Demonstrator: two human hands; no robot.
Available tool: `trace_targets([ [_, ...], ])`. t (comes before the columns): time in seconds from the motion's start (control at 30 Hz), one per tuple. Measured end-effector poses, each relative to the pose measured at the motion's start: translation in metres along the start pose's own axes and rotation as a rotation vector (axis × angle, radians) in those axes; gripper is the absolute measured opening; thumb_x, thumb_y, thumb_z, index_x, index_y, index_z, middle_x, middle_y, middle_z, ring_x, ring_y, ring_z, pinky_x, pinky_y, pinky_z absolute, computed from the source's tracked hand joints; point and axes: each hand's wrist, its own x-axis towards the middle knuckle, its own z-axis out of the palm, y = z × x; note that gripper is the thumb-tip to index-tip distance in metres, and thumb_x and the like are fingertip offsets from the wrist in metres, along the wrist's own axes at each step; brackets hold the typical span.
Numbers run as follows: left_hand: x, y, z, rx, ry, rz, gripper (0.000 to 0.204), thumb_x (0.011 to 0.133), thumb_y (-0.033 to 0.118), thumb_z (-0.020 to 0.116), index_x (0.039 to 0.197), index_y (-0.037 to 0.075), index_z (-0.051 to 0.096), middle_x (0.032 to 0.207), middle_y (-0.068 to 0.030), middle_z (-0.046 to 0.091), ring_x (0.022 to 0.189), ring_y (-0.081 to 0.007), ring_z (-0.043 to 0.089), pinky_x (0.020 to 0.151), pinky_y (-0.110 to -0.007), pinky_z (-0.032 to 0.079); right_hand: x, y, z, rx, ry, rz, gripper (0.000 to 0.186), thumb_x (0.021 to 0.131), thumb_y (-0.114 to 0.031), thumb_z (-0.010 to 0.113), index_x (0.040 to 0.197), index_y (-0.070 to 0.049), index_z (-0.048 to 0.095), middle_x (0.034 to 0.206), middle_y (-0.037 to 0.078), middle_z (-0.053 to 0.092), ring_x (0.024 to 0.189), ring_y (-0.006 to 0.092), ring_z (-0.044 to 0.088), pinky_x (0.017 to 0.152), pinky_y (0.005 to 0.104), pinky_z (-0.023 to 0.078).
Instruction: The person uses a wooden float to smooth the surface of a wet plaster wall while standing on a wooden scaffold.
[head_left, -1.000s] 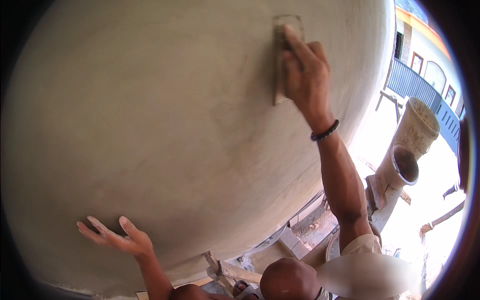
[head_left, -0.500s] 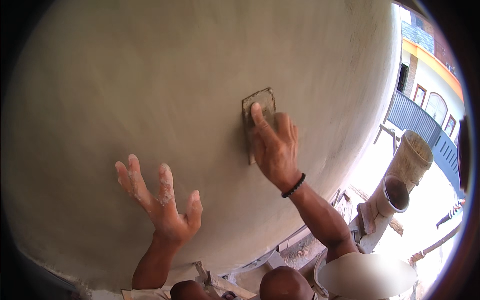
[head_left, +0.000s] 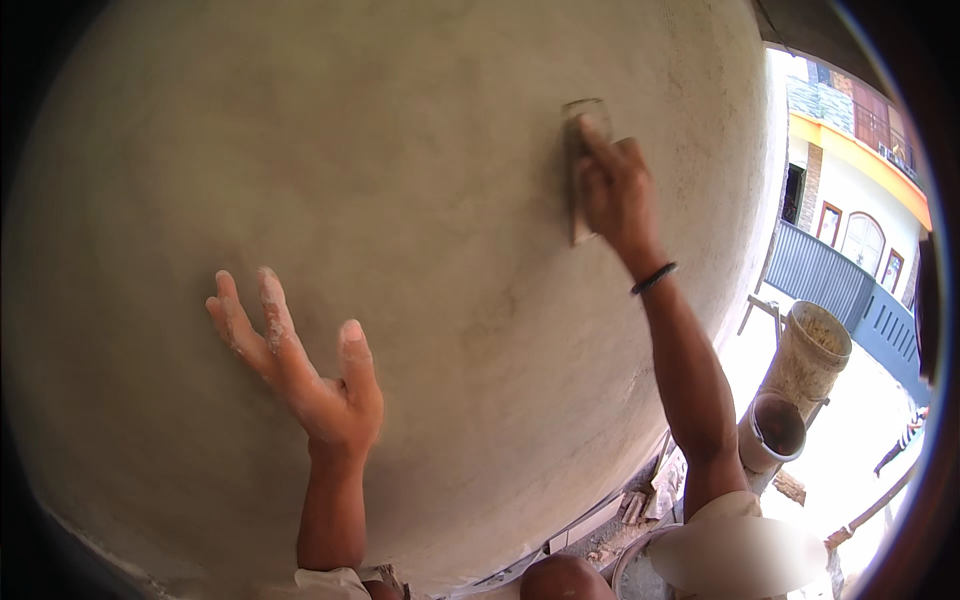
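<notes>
The left hand is open, fingers spread, before the plastered wall; contact is unclear. Higher and rightward, the right hand grips a rectangular float against the wall. Beyond the wall's edge stand two grimy buckets, then a grey-blue fence and a pale house.

Wall, in front of the left fingers and the right fingers; float, in the right fingers, against the wall, right of and above the left fingers. Bucket, right of and below the right fingers, a second bucket just behind it. Fence, farther right of the right fingers, behind both buckets, with a building behind.
</notes>
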Motion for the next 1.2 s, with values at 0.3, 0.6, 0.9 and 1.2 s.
trace_targets([
  [0.3,-0.025,-0.014,0.018,0.187,0.063,-0.082,0.066,0.093,0.023,0.056,0.149,0.002,0.031,0.158,-0.0268,0.014,0.143,-0.0544,0.008,0.111,-0.068,0.012,-0.104,-0.023,0.013,-0.015,-0.113,-0.204,0.055,0.082,-0.005,0.065,0.137,-0.012,0.058,0.087,0.012,0.054,0.078,0.0266,0.054,0.073,0.0382,0.046],
  [0.6,-0.024,-0.008,0.022,0.245,0.106,-0.107,0.061,0.095,0.028,0.055,0.149,0.007,0.035,0.156,-0.0231,0.026,0.144,-0.0507,0.016,0.111,-0.068,0.013,0.067,-0.001,-0.01,-0.145,0.109,-0.252,0.041,0.09,-0.013,0.059,0.131,-0.012,0.063,0.081,0.015,0.058,0.065,0.0267,0.057,0.062,0.0372,0.049],
  [0.9,-0.038,-0.016,0.014,0.263,0.074,-0.087,0.061,0.096,0.021,0.053,0.15,0.009,0.03,0.152,-0.0197,0.035,0.143,-0.0505,0.022,0.111,-0.068,0.012,-0.042,-0.114,0.026,-0.109,-0.118,-0.426,0.056,0.083,-0.011,0.068,0.137,-0.02,0.057,0.09,0.01,0.05,0.077,0.0255,0.054,0.065,0.0376,0.044],
  [1.2,-0.023,-0.021,0.003,0.022,0.182,0.005,0.055,0.093,0.017,0.053,0.142,-0.003,0.039,0.151,-0.0229,0.032,0.14,-0.052,0.023,0.111,-0.071,0.011,0.035,-0.084,0.012,-0.064,0.05,-0.23,0.041,0.086,-0.01,0.063,0.127,-0.016,0.066,0.078,0.011,0.048,0.062,0.0235,0.051,0.059,0.0401,0.043],
])
